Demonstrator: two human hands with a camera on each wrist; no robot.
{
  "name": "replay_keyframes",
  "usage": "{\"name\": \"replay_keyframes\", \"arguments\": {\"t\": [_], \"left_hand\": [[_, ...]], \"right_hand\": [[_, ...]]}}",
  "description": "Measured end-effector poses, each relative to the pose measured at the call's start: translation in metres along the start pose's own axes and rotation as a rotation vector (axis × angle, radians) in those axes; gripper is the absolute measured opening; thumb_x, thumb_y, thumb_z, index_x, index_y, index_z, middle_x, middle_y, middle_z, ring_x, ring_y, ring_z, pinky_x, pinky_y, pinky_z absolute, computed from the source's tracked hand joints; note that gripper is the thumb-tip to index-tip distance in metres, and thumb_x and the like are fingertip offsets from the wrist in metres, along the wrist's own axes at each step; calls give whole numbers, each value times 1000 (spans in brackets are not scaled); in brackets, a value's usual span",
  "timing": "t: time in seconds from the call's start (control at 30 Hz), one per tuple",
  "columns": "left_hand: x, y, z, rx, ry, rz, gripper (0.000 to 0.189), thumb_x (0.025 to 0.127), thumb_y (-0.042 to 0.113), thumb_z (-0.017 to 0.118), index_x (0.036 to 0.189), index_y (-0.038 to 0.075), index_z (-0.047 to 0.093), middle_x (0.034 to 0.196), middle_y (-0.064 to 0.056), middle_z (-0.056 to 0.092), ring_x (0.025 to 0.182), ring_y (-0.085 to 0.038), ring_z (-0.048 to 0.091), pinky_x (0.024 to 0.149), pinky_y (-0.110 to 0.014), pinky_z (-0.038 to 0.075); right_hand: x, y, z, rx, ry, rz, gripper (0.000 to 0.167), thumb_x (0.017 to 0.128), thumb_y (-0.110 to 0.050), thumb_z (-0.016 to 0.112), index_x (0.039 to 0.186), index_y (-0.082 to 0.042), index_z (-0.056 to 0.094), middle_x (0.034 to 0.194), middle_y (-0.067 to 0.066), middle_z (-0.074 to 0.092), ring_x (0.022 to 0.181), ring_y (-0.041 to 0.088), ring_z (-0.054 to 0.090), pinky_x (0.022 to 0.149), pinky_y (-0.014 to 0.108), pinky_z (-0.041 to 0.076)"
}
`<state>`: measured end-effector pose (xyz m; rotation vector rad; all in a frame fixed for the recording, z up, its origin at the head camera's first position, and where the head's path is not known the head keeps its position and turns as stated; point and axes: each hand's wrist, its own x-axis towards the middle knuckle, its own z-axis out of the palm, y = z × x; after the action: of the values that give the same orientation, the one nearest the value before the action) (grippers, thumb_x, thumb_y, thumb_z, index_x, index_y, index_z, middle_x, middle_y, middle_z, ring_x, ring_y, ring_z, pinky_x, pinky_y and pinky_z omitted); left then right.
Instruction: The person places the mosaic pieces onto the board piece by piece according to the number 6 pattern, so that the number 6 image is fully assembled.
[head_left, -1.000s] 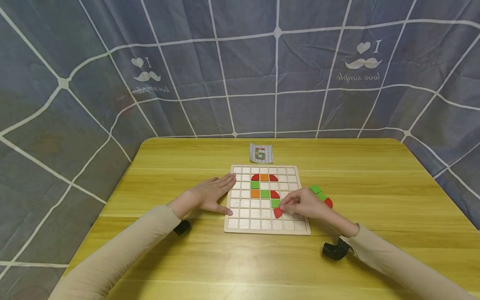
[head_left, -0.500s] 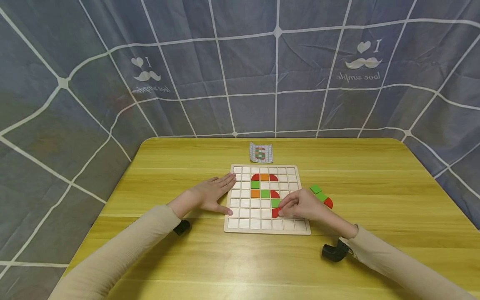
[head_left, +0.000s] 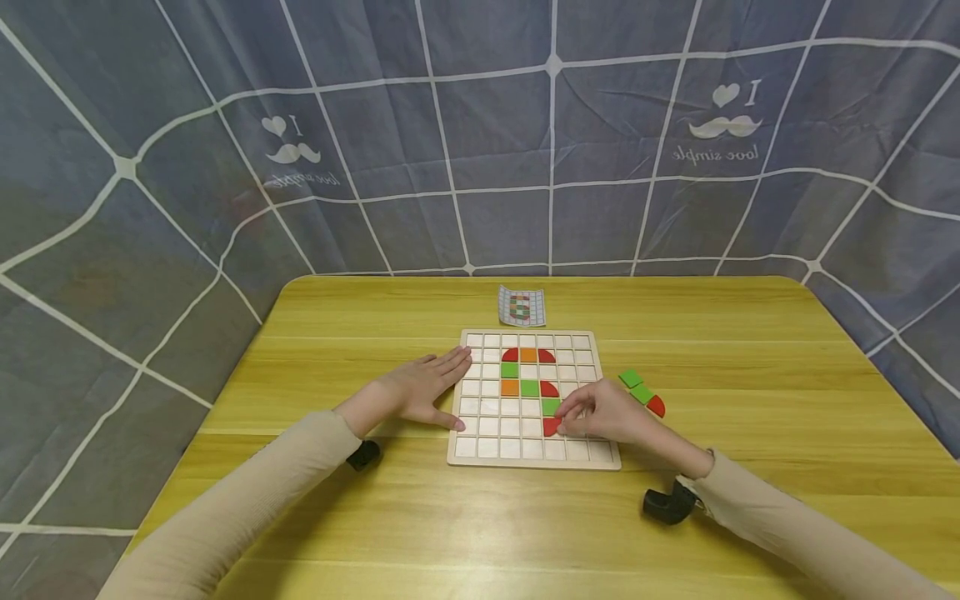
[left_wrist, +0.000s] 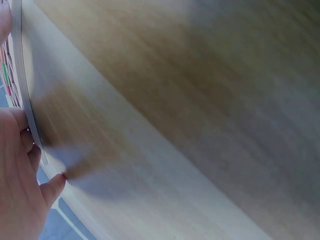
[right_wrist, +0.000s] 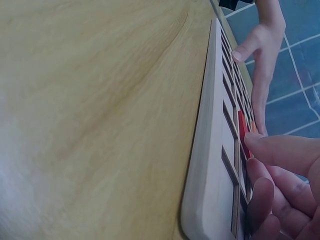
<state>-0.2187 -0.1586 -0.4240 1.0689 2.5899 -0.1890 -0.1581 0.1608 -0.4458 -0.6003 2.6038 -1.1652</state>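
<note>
A wooden grid board [head_left: 487, 448] lies on the table with red, green and orange tiles in its cells. My left hand [head_left: 423, 390] rests with spread fingers on the board's left edge. With thumb and fingertips, my right hand [head_left: 611, 410] holds the right side of a red quarter-circle tile [head_left: 551, 427], which sits in a cell below a green square tile [head_left: 552, 407]. In the right wrist view, the thumb lies against the red tile [right_wrist: 242, 125], and the other fingers are curled beneath it. Part of that tile is hidden by the fingertips.
Two green square tiles [head_left: 642, 392] and a red quarter-circle tile [head_left: 657, 406] lie loose on the table [head_left: 735, 375], right of the board. A small pattern card [head_left: 522, 307] lies behind the board. Grey-blue curtains [head_left: 495, 133] surround the table's back and sides.
The red quarter-circle tile in my right hand has gone from tilted to flat, lined up in its cell. My right fingers shifted only slightly; the left hand has stayed still.
</note>
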Motion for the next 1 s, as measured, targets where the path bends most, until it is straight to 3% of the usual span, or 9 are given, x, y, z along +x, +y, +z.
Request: {"name": "replay_keyframes", "arguments": {"t": [0.5,1.0], "left_hand": [[0,0,-1,18,3,7,105,85,73,47,156,10,1,163,-7,-5,151,-22,-1,123,-45,12],[0,0,0,28,1,4,105,85,73,47,156,10,1,163,-7,-5,151,-22,-1,122,-45,13]], "right_hand": [[-5,4,-6,-6,21,8,16,79,-20,78,92,-12,74,78,-3,70,58,8,51,51,19,39],[-26,21,-39,-25,184,68,21,83,-19,74,99,-7,73,83,2,68,55,5,46,47,19,37]]}}
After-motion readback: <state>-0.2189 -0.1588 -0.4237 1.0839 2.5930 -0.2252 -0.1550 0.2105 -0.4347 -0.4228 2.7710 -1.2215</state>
